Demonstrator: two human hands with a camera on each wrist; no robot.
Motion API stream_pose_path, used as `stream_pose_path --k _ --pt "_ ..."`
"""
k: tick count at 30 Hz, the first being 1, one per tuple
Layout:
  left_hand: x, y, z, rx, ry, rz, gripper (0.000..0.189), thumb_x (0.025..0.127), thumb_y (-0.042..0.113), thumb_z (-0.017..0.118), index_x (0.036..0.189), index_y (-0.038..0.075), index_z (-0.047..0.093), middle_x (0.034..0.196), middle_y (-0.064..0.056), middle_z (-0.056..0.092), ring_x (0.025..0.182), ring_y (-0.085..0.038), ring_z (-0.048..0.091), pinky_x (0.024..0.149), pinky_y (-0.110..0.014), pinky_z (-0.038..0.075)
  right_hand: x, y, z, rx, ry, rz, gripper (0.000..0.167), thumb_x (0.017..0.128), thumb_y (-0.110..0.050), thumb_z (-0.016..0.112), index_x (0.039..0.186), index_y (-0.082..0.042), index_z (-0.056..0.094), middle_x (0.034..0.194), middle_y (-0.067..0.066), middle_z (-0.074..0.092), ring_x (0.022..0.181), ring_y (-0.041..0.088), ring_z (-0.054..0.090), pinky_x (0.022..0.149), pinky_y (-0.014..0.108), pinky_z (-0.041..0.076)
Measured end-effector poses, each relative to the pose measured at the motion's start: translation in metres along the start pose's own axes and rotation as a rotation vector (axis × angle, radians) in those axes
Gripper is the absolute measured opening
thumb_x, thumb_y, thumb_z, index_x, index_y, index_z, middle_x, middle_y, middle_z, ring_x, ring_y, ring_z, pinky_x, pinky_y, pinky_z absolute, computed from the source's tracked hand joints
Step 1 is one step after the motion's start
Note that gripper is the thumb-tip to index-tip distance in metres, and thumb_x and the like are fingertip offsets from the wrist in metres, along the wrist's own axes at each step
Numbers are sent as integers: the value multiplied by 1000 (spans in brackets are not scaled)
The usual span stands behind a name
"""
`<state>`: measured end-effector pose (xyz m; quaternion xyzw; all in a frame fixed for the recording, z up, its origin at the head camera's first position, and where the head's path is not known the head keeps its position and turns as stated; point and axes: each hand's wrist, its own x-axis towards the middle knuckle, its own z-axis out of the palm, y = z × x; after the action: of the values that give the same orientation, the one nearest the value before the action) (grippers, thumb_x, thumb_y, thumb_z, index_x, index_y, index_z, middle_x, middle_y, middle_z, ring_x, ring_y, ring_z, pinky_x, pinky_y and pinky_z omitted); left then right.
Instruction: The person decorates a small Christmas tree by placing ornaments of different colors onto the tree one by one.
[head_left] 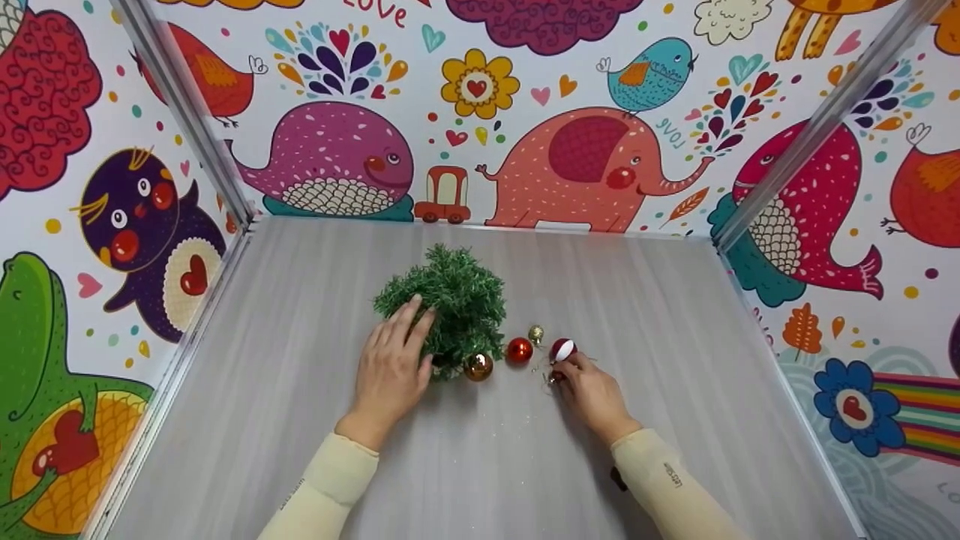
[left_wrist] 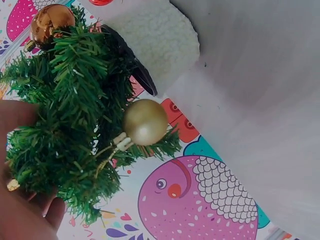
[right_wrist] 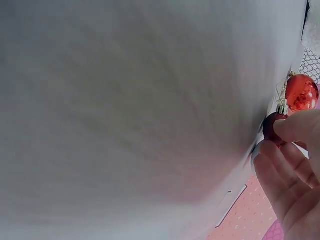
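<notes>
Resting left hand on tree with fingers outstretched; pinching dark red bauble in fingers of right hand, just beside striped bauble; likely light, slick, crushable; best held by metallic cap.

A pale grey, wood-grained tabletop fills the lower middle; across the top stands a white back wall printed with cartoon animals (a purple whale and a coral elephant among them), between slanting silver metal posts at upper left and upper right
</notes>
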<state>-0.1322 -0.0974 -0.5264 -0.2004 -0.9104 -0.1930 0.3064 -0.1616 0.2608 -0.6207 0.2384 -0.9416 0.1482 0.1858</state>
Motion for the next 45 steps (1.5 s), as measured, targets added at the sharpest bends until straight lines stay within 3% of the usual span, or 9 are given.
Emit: stream_pose_path --k 9,15,26,31,34,39,42,45 --pt "1 -7 -2 6 2 0 65 78 -2 74 139 6 54 153 -13 42 132 -34 46 107 -50 37 2 -2 -1 -11 -16 -2 20 82 -5 80 100 -11 74 100 5 64 83 28 69 64 44 56" --pt "2 -14 -4 22 20 1 56 82 -6 65 136 7 56 151 -12 45 131 -33 47 106 -50 38 2 -2 0 -9 -20 -6 20 81 -5 80 100 -10 73 99 5 64 82 28 69 64 44 56" --pt "5 -25 -11 30 32 -13 56 83 -10 60 135 9 59 150 -13 46 131 -34 47 106 -49 38 3 -2 1 -28 -9 -17 23 79 -1 81 99 -11 73 98 4 63 77 26 69 59 42 56" --pt "4 -23 -12 -30 53 -41 53 85 2 57 138 8 59 151 -14 45 134 -34 45 106 -50 36 3 -3 2 -29 -15 -13 23 80 -1 80 100 -10 73 98 5 63 78 26 69 60 42 56" --pt "1 -18 -11 -68 62 -46 52 89 21 59 139 5 58 153 -14 43 137 -34 42 108 -52 33 3 -3 1 -26 -14 -10 23 80 -1 80 100 -10 74 99 5 64 78 26 69 60 41 56" --pt "-2 -7 -9 -58 31 -45 81 86 60 61 141 1 53 156 -14 38 141 -34 35 110 -55 31 3 -3 1 -29 -6 -10 23 79 -1 80 100 -10 73 99 5 64 78 26 69 61 42 56" --pt "-3 -2 -7 -20 10 -58 90 84 67 61 142 0 52 156 -15 36 143 -33 32 110 -55 31 3 -3 2 -33 -6 -13 22 80 -2 81 99 -10 73 98 5 64 77 26 69 60 42 56" --pt "-4 -1 -6 -1 -3 -71 86 85 62 64 142 -1 51 157 -15 35 143 -32 31 111 -54 31 2 -3 3 -37 -8 -11 22 80 -3 81 99 -10 73 98 5 63 76 26 69 60 41 56"
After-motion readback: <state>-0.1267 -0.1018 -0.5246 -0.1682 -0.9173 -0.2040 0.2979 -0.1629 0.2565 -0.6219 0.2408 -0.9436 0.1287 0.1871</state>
